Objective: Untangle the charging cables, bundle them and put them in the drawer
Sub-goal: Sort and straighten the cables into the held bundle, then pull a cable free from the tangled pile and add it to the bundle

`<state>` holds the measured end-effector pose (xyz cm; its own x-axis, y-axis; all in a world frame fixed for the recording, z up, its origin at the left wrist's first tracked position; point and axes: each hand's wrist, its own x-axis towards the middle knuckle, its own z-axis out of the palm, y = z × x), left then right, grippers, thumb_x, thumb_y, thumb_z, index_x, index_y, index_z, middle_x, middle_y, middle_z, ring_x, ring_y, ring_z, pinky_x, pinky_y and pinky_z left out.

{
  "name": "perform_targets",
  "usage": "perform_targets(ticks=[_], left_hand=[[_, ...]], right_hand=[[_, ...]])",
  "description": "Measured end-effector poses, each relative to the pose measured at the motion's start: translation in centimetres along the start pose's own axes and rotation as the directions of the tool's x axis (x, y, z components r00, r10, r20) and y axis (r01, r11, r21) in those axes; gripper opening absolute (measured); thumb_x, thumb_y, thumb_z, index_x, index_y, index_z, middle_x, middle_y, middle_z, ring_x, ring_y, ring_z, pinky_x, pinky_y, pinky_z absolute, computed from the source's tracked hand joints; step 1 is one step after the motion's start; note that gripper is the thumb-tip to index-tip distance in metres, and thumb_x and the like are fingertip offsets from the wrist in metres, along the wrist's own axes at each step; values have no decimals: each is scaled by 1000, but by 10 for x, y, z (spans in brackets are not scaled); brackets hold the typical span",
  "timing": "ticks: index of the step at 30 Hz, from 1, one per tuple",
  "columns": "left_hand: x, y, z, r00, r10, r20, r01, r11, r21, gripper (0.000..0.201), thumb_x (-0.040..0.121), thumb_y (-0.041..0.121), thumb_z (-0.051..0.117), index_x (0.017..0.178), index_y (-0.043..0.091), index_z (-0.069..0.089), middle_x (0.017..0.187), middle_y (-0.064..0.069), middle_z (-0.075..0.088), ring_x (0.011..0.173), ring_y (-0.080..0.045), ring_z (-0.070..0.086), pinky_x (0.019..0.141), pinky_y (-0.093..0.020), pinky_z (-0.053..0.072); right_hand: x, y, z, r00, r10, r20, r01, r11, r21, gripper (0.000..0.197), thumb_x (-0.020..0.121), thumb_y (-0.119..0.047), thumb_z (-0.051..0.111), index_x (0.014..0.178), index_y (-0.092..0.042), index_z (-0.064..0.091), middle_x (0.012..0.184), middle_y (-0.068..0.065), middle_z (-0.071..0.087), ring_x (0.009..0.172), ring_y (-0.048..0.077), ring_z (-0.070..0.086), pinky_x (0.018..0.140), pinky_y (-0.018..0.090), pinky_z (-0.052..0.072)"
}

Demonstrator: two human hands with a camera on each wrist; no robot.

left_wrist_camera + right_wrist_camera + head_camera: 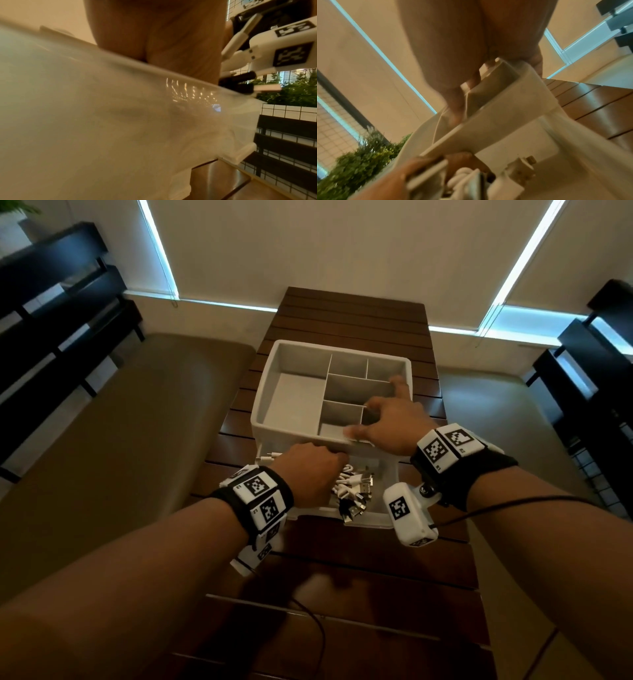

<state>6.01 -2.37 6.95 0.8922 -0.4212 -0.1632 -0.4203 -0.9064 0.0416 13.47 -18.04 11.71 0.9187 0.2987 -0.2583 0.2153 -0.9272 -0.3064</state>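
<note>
The right hand (pixel 383 428) grips the near rim of the white compartmented plastic organiser (pixel 298 398). The left hand (pixel 308 470) curls among white and black cables (pixel 352 491) in its drawer (pixel 373 517), its grasp hidden.

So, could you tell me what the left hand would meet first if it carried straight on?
Most likely the cables in the open drawer, which the left hand seems to touch; depth is unclear.

left grip (pixel 308 470), right grip (pixel 387 428): bare | wrists: black straps (pixel 221 501) carrying white blocks (pixel 255 486) with black square codes | right wrist: white camera box (pixel 407 513), black cable (pixel 534 498)
</note>
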Motion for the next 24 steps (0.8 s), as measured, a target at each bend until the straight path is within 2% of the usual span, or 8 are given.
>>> perform_targets(ticks=[3,5,9,14,16,18,20,24], left_hand=[[1,1,2,1000,-7,30,7,1000,12,29,89,27,60,116,17,56,98,-4,67,79,-22,62,69,-31,47],[2,2,2,1000,-13,14,13,1000,-14,29,88,30,60,116,20,56,101,-2,68,85,-22,65,71,-32,47],[5,1,3,999,-5,37,8,998,-58,37,86,32,66,118,18,55,106,-4,67,92,-24,65,79,-36,53],[8,-5,7,991,-9,133,31,985,-169,48,85,21,67,129,14,49,121,-8,61,108,-25,59,95,-39,48],[8,-6,8,991,-2,137,29,980,-196,47,85,21,67,128,15,49,121,-7,61,107,-25,58,94,-39,48],[9,-7,8,991,16,136,13,978,-206,42,84,20,67,123,15,52,117,-6,62,103,-24,59,91,-38,49],[10,-8,11,993,36,111,-15,982,-186,38,83,25,67,117,16,55,112,-5,64,99,-24,61,87,-39,51],[9,-12,13,995,57,78,-40,980,-197,48,84,32,69,125,14,51,116,-7,63,103,-25,61,89,-39,50]], right_hand=[[-6,5,1,993,-33,112,41,997,-70,115,50,-77,73,145,-34,26,154,-5,-33,141,47,7,110,60,25],[-10,5,3,991,-34,132,54,987,-153,129,42,-78,75,148,-38,13,149,-5,-42,142,49,-3,109,66,23],[-13,-2,2,992,-19,124,46,974,-220,125,46,-71,79,146,-36,14,149,-2,-42,141,49,-7,107,70,18],[-14,-8,4,995,12,99,11,973,-230,117,53,-63,82,146,-33,16,151,0,-40,142,49,-9,106,72,17],[-15,-9,-1,986,22,163,7,984,-175,126,49,-70,78,149,-33,10,149,-1,-43,140,51,-15,108,72,15],[-18,-13,-5,976,40,214,-11,991,-134,137,45,-75,76,150,-37,-5,147,0,-45,137,52,-23,107,74,7],[-22,-17,1,975,52,214,-16,986,-165,145,43,-74,77,146,-41,-19,146,-1,-46,135,52,-28,104,76,4],[-22,-20,12,983,82,166,-41,971,-234,147,44,-69,81,144,-43,-23,147,-3,-46,135,52,-29,103,77,9]])
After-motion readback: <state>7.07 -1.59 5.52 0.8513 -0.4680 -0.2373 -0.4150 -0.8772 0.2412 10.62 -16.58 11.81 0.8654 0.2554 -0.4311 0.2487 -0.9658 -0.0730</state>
